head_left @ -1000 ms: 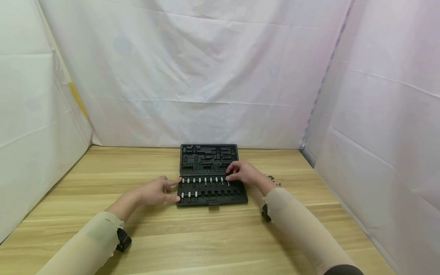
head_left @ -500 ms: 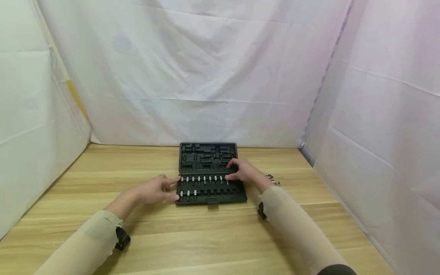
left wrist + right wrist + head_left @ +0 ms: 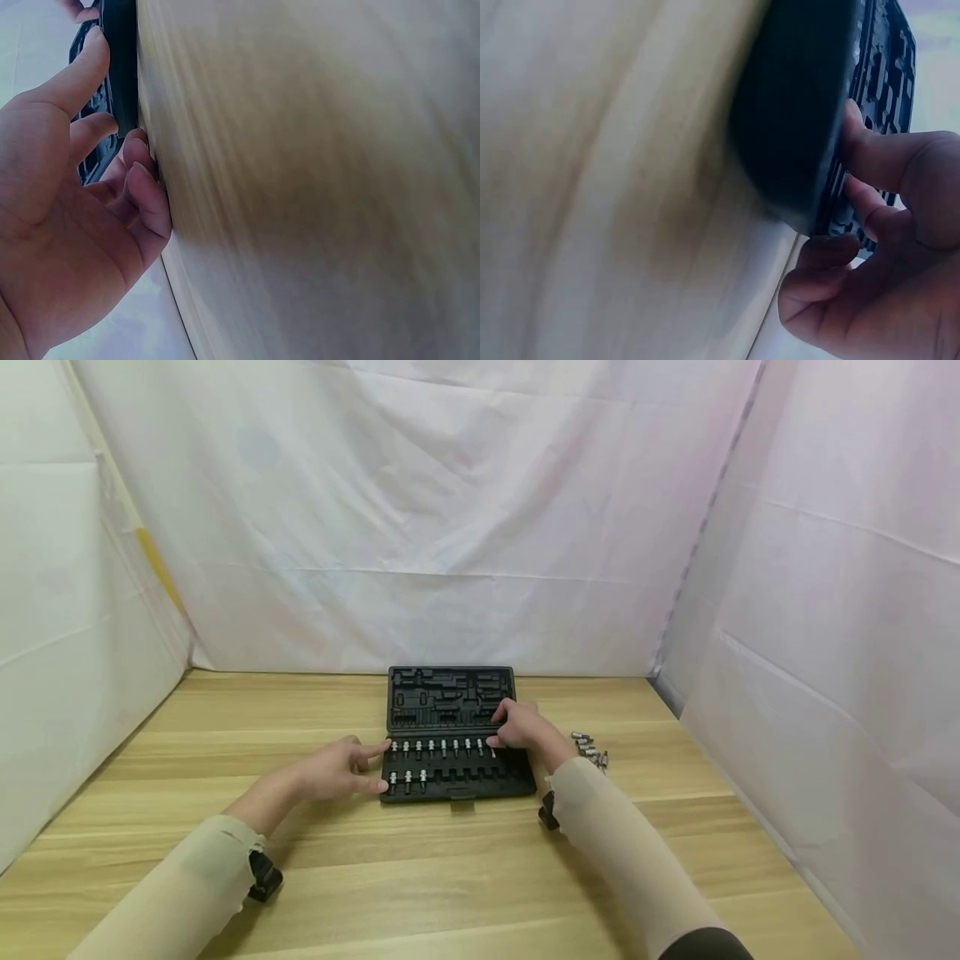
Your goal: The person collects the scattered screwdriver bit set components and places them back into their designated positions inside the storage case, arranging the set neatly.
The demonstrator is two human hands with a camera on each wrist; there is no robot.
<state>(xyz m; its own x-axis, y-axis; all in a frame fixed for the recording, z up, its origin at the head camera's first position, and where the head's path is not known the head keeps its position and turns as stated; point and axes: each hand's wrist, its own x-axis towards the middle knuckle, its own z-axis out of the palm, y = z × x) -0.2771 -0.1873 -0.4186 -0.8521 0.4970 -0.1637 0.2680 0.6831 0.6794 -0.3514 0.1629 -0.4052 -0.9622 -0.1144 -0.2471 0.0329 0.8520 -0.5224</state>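
A black socket-set case (image 3: 462, 794) lies unfolded on the table. Silver bit sockets (image 3: 443, 747) fill most of its upper row, and three more (image 3: 408, 782) stand at the left of the lower row. My left hand (image 3: 334, 770) is at the case's left edge, thumb and index finger spread along it; its other fingers are bent toward the tabletop in the left wrist view. My right hand (image 3: 525, 730) reaches over the right end of the upper row. Its thumb presses on a bit socket (image 3: 493, 753) there, largely hidden under the thumb, while the index finger stands apart over the lid.
Several loose bit sockets (image 3: 588, 749) lie in a small pile right of the case. The molded lid (image 3: 452, 697) lies back behind the base. A wood-grain table (image 3: 360, 877) carries everything, with white cloth walls (image 3: 420, 510) around it.
The head view shifts slightly. My right wrist swings left, so more of the loose pile shows. The right thumb stays at the same slot, and the left hand keeps its place.
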